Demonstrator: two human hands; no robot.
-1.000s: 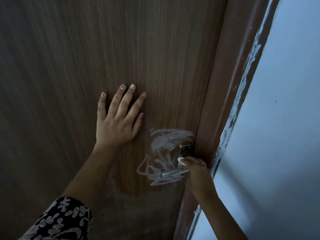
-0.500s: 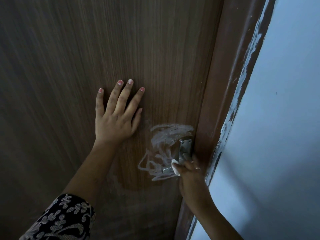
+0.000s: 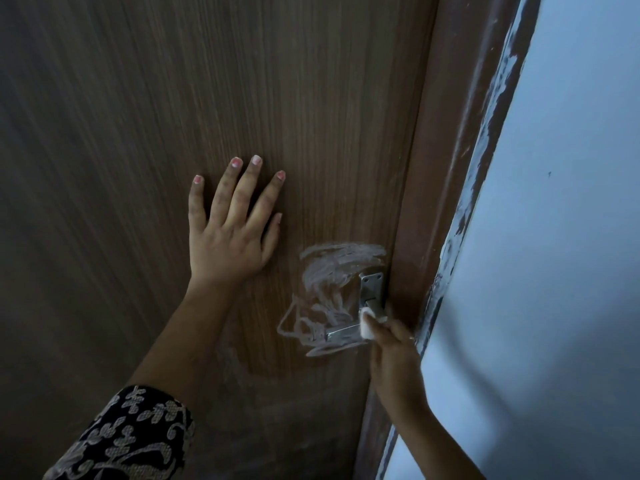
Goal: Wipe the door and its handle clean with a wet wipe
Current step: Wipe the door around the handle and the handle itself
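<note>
A brown wood-grain door [image 3: 145, 133] fills the left and middle of the head view. Its metal lever handle [image 3: 341, 331] and back plate [image 3: 372, 285] sit near the door's right edge, ringed by white scribbled smears [image 3: 329, 271]. My left hand [image 3: 232, 233] lies flat on the door, fingers spread, left of and above the handle. My right hand [image 3: 394, 358] grips a small white wet wipe [image 3: 367, 323] and presses it on the handle where the lever meets the plate.
A reddish-brown door frame [image 3: 436, 168] runs up the right of the door, its outer edge flecked with chipped paint. A pale blue-grey wall [image 3: 561, 271] fills the right side. Faint pale smudges mark the door below the handle.
My right hand slid the wipe left along the lever, then back right to the lever's base by the plate. The left hand stayed flat on the door.
</note>
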